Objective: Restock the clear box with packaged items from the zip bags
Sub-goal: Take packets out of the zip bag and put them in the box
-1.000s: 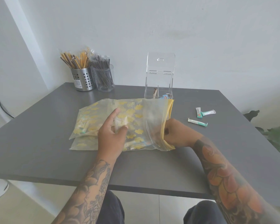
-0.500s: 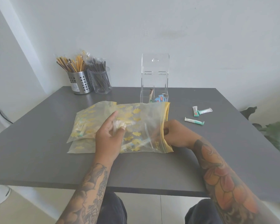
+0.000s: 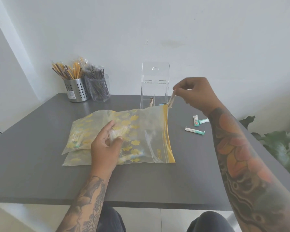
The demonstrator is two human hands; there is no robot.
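A clear zip bag with yellow flower print [image 3: 141, 131] lies on the grey table [image 3: 182, 178], its yellow-edged mouth to the right, on top of a second similar bag [image 3: 77, 159]. My left hand [image 3: 105, 144] pinches the top bag from outside, gripping packets through the plastic. My right hand [image 3: 194, 92] is raised beside the clear box [image 3: 155, 84] and pinches a thin pale packet [image 3: 171, 101] that hangs down from its fingertips. The box stands at the back of the table with its lid up and a few small items at its bottom.
Three small white-and-teal packets [image 3: 195, 130] lie on the table right of the bag. A perforated metal cup [image 3: 76, 89] and a clear cup [image 3: 100, 88], both full of wrapped sticks, stand at the back left. A green plant [image 3: 278, 144] is beyond the table's right edge.
My right hand has come out of the bag's mouth and risen toward the clear box with a thin packet pinched in it. My left hand still holds the bag.
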